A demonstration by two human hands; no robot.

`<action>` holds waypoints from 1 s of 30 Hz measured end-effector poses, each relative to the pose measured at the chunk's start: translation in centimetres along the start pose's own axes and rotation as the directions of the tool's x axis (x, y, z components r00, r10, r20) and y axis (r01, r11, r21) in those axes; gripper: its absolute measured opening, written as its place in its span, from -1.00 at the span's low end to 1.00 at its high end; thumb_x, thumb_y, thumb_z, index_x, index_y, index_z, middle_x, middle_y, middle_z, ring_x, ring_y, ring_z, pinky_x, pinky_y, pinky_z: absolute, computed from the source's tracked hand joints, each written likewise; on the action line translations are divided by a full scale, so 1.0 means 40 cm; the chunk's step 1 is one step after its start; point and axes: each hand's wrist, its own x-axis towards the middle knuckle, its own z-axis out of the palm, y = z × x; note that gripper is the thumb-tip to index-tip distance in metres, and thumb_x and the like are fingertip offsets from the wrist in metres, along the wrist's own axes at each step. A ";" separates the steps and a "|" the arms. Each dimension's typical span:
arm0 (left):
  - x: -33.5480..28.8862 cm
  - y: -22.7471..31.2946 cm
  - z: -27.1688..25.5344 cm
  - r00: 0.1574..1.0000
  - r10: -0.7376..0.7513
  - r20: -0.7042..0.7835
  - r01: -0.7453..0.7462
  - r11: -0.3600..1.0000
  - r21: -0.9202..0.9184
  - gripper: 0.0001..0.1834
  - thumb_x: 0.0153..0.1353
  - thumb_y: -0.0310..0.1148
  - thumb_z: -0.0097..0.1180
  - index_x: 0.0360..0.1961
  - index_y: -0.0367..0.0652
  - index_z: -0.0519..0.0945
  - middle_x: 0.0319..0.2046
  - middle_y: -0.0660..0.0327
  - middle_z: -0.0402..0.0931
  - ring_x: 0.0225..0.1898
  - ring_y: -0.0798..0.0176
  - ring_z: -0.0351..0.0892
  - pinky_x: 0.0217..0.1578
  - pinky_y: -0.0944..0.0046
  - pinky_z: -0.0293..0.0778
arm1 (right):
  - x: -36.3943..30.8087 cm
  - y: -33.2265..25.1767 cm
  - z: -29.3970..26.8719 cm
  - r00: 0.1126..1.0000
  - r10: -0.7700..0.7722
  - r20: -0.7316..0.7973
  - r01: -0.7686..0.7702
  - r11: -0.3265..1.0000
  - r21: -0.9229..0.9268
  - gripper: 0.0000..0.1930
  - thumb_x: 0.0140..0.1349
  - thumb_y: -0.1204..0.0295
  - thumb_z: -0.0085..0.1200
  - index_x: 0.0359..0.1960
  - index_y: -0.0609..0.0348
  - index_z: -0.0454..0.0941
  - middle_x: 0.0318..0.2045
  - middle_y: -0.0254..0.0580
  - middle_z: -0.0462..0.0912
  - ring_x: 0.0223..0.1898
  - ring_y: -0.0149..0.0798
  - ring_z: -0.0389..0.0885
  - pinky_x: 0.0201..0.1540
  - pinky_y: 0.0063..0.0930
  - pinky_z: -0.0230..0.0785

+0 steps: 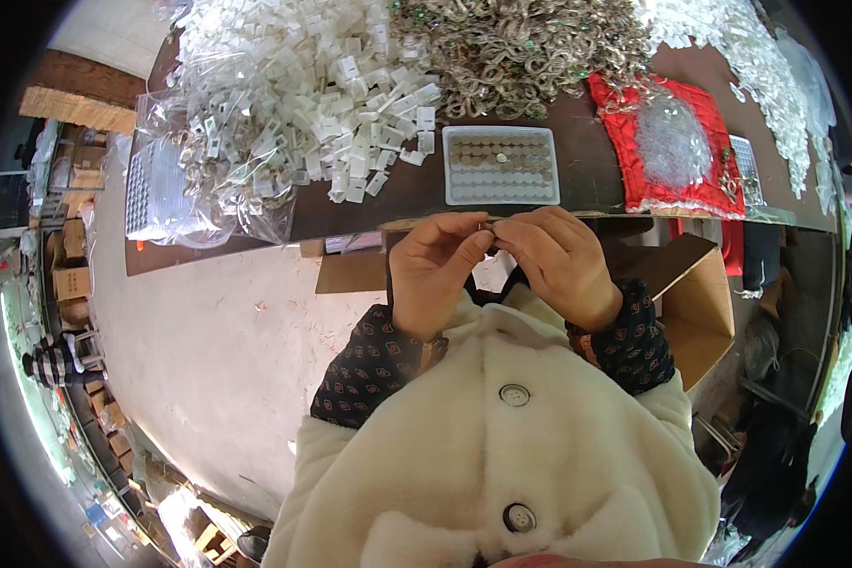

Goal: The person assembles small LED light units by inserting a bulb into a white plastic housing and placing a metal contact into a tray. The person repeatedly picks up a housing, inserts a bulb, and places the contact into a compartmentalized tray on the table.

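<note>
My left hand (438, 270) and my right hand (563, 262) meet at the table's near edge, fingertips pinched together around a tiny thing too small to make out. Just beyond them lies a white plastic tray (455, 197) with rows of small round pieces, brownish in the far rows and pale in the near ones. Behind that tray spreads a tangled heap of silvery bracelet-like loops (530, 57). A large pile of small white plastic pieces (350, 95) covers the table to the left.
At right a red quilted cloth (644, 194) holds a clump of clear plastic (672, 142). Another tray (746, 166) lies beside it. Clear bags and a stack of trays (161, 194) sit on the left. An open cardboard box (701, 312) stands below the table, right of me.
</note>
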 end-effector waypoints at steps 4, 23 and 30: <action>0.034 0.029 -0.054 0.966 0.256 -0.025 -0.197 0.798 0.569 -0.76 0.23 -0.55 0.25 -0.06 -0.26 0.64 -0.24 0.19 0.64 -0.24 0.28 0.57 -0.18 0.29 0.48 | -0.006 -0.003 0.028 0.992 0.109 -0.071 -0.104 0.993 0.061 -0.75 0.06 0.65 0.30 -0.19 0.24 0.65 -0.31 -0.12 0.68 -0.34 -0.12 0.68 -0.28 -0.36 0.55; 0.142 0.063 -0.156 0.817 0.534 0.221 -0.346 0.147 0.927 -0.77 0.05 -0.50 0.37 -0.23 -0.08 0.68 -0.27 0.25 0.60 -0.31 0.26 0.55 -0.22 0.19 0.42 | 0.007 -0.001 0.029 0.952 0.256 -0.168 -0.208 0.943 0.259 -0.82 0.16 0.66 0.25 -0.20 0.26 0.64 -0.39 -0.15 0.69 -0.44 -0.27 0.67 -0.38 -0.48 0.52; -0.002 0.025 -0.066 0.980 0.183 0.079 -0.194 0.966 0.171 -0.66 0.24 -0.77 0.12 0.03 -0.32 0.56 -0.04 0.06 0.60 -0.14 0.21 0.68 -0.14 0.29 0.65 | 0.019 -0.038 0.056 0.761 0.606 0.231 -0.460 0.253 0.851 -0.84 0.35 0.60 0.11 -0.07 0.30 0.57 -0.38 -0.35 0.65 -0.48 -0.63 0.54 -0.47 -0.72 0.37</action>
